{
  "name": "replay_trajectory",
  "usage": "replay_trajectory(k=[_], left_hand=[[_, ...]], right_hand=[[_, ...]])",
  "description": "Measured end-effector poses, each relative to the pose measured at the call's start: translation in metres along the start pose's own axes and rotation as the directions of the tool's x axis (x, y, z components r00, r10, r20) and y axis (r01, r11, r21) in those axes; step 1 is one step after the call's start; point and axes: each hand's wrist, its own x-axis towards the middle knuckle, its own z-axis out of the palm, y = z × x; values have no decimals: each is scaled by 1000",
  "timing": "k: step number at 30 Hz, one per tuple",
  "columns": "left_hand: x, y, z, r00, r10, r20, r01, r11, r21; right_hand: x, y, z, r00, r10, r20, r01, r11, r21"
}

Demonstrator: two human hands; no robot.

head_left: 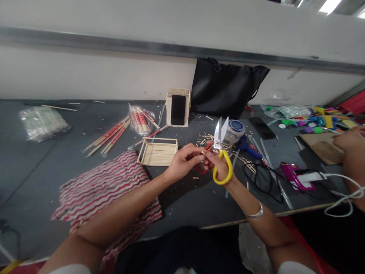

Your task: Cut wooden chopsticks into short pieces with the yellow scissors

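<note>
My right hand [218, 167] grips yellow-handled scissors [221, 150] with the blades open and pointing up and away. My left hand [182, 161] pinches a thin wooden stick [203, 153] close to the scissors' pivot, fingers closed on it. Something red [201, 169] shows under my hands; I cannot make out what it is. A small tray built of wooden sticks [158, 152] lies just left of my left hand on the grey table [34, 160].
A striped red-and-white cloth [105, 186] lies near-left. Packs of chopsticks [114, 133], a phone in a stick stand [178, 108], a black bag [225, 85], a round jar [235, 129], a glue gun with cables [293, 175]. Another person's hand [349, 140] at the right.
</note>
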Motion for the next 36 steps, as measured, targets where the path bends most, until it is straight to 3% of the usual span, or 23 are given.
replay_trajectory(k=[4,7,10,13,18,26,31,36], left_hand=[[-1,7,1,1000,-22,-7,20,991,-133],[0,16,0,997,-73,-28,67,984,-165],[3,20,-3,989,-128,-67,116,980,-162],[6,20,-6,975,-185,-122,157,965,-209],[10,23,-9,960,-233,-158,177,935,-307],[13,20,-15,963,-194,-187,159,970,-183],[14,18,-18,966,-181,-187,161,980,-114],[14,17,-20,964,-181,-193,168,983,-79]], right_hand=[[-3,5,2,996,36,83,-33,999,-35],[-4,4,0,993,-59,104,83,966,-244],[-3,-2,-3,955,-264,136,294,777,-557],[-2,-6,-7,906,-350,240,407,557,-724],[0,-5,-16,870,-364,333,457,340,-822],[5,-3,-27,791,-423,441,504,43,-863],[4,-4,-30,787,-414,457,495,-20,-869],[3,-6,-29,823,-364,437,457,-34,-889]])
